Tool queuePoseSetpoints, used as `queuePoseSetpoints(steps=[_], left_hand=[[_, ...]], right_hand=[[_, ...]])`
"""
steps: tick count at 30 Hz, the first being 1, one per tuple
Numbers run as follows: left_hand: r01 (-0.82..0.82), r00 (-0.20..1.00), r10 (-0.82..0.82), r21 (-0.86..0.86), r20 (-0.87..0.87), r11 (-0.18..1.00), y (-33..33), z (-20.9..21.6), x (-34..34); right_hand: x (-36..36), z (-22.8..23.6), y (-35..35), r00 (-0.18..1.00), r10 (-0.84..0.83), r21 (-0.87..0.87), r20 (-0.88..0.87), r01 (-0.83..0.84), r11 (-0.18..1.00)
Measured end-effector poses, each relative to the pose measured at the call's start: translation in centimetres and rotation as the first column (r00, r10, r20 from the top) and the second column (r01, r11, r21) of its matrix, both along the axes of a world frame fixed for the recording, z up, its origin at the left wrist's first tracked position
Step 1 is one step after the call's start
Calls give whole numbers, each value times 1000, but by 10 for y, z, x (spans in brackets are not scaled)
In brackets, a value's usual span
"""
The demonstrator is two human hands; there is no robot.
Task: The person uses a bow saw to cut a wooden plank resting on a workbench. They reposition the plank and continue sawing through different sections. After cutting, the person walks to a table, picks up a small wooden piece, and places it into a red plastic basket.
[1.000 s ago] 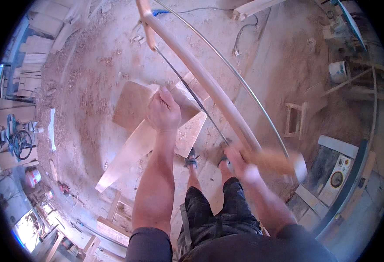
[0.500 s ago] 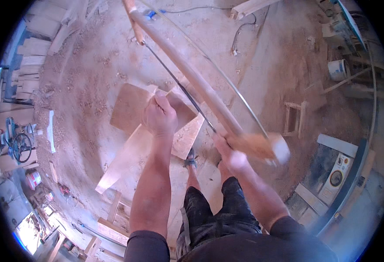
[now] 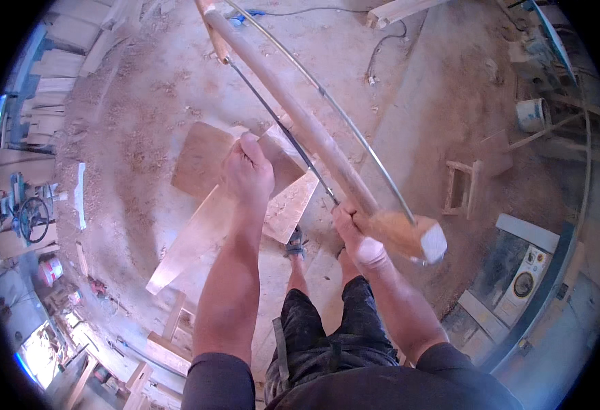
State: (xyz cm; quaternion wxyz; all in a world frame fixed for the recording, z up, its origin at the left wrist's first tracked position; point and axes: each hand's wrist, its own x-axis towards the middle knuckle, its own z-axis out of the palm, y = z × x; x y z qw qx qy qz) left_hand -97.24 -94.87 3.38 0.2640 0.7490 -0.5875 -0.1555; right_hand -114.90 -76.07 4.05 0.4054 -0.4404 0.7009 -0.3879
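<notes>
A wooden bow saw (image 3: 300, 119) stretches diagonally from the top of the view down to the right, with a thin dark blade (image 3: 272, 121) and a metal tension rod (image 3: 358, 126) on either side of its round wooden bar. My right hand (image 3: 358, 239) is closed around the saw's near end, beside the thick end piece. My left hand (image 3: 248, 167) is a closed fist, thumb up, on the wooden workpiece (image 3: 283, 160) at the blade's left. Under the hand lie a brown square board (image 3: 201, 160) and a long pale board (image 3: 197, 246). Where the blade meets wood is hard to make out.
Sawdust and shavings cover the floor. A small wooden frame (image 3: 460, 188) and a white bucket (image 3: 532, 115) stand at the right, near a machine with a dial panel (image 3: 524, 281). Stacked boards (image 3: 54, 92) line the left, and a cable (image 3: 375, 58) lies ahead.
The saw's near end, blurred before, is now sharp and has shifted slightly left and toward me. My left hand keeps nearly the same place and stays closed.
</notes>
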Motion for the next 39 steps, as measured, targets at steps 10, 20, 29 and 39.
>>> queuePoseSetpoints(steps=[10, 20, 29, 39], left_hand=[[10, 1000, -10, -43, 12, 999, 8, 4, 0], [41, 999, -43, -83, -21, 996, 5, -11, 3], [173, 979, -187, -155, -77, 973, 6, -14, 8], [764, 640, -586, 332, -497, 552, -38, 13, 76]], right_hand=[[-9, 23, 4, 996, 36, -218, 76, -19, 976], [16, 78, -48, 953, -75, -52, 293, 95, 994], [69, 122, -70, 935, -214, 2, 282, 222, 975], [87, 148, -94, 981, -80, 130, 179, 57, 990]])
